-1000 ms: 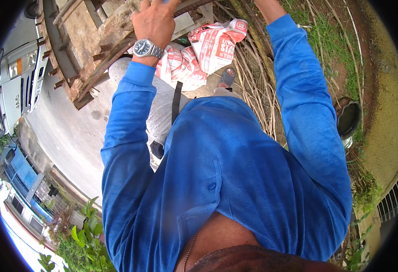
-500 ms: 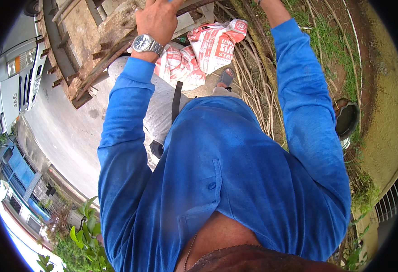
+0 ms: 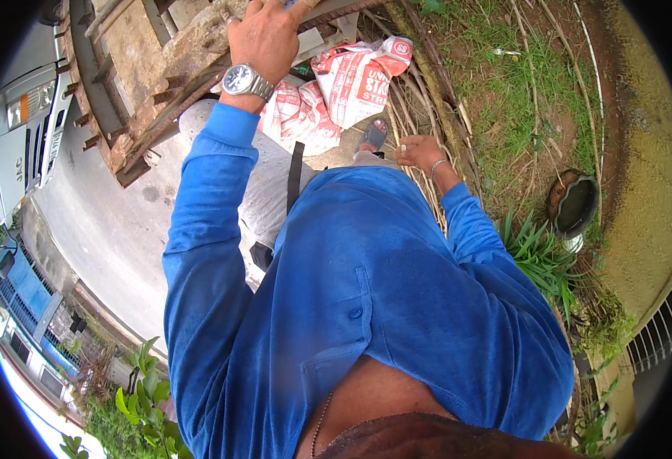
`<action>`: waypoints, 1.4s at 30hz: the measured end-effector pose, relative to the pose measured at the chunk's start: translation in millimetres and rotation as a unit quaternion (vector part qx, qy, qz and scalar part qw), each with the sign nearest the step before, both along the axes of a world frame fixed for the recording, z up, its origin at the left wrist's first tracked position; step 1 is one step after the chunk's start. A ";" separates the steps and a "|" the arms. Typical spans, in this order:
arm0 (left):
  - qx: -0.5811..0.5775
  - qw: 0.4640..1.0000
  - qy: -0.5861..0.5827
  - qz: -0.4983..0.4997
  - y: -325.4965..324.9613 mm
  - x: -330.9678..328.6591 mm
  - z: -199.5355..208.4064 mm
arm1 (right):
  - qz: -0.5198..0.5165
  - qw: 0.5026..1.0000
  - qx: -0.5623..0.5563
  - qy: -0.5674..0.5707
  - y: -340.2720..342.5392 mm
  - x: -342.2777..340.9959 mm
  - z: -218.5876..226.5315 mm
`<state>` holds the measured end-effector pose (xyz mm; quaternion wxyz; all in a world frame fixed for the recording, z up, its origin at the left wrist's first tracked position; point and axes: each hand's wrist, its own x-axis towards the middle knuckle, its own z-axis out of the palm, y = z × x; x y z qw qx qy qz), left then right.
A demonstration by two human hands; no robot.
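My left hand point(image 3: 267, 34), with a steel wristwatch point(image 3: 240, 79) on the wrist, is raised to the top of the view and closed over a rusty steel bar point(image 3: 198, 76) of a rebar frame. My right hand point(image 3: 420, 153), wearing a thin bracelet, hangs lower at my right side. Its fingers are loosely apart just above a bundle of thin brown rods point(image 3: 428, 99), and it holds nothing. My blue shirt fills the middle and hides the ground beneath me.
A red and white sack point(image 3: 351, 84) lies crumpled below the frame, next to my sandalled foot point(image 3: 374, 136). A truck point(image 3: 22, 115) stands on the concrete road at left. A dark round pan point(image 3: 573, 203) sits on the grass at right, beside green plants point(image 3: 539, 256).
My right arm has dropped from the top of the view to waist height beside the rods. My left hand has stayed on the rusty frame.
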<state>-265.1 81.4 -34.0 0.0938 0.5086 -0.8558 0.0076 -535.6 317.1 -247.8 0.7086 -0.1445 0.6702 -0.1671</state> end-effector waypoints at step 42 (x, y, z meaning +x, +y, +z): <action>0.023 1.000 0.001 -0.009 -4.8 0.5 3.2 | -0.070 0.587 -0.744 0.313 -252.1 88.7 147.2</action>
